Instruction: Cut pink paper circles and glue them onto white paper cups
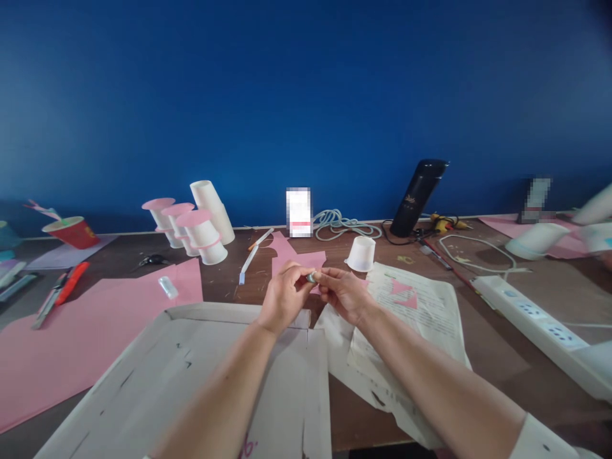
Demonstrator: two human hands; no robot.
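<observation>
Both the left hand [284, 296] and the right hand [345, 294] pinch one small shiny object [311, 277], its kind unclear, near the far edge of the white box [143, 382]. Pink paper [282, 247] lies beyond; a white cup [361, 254] stands farther right, cups with pink discs [201, 237] far left.

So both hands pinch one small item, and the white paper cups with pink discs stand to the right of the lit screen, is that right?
Not quite: the head view shows the white paper cups with pink discs to the left of the lit screen. Both hands, left and right, do pinch one small item.
</observation>
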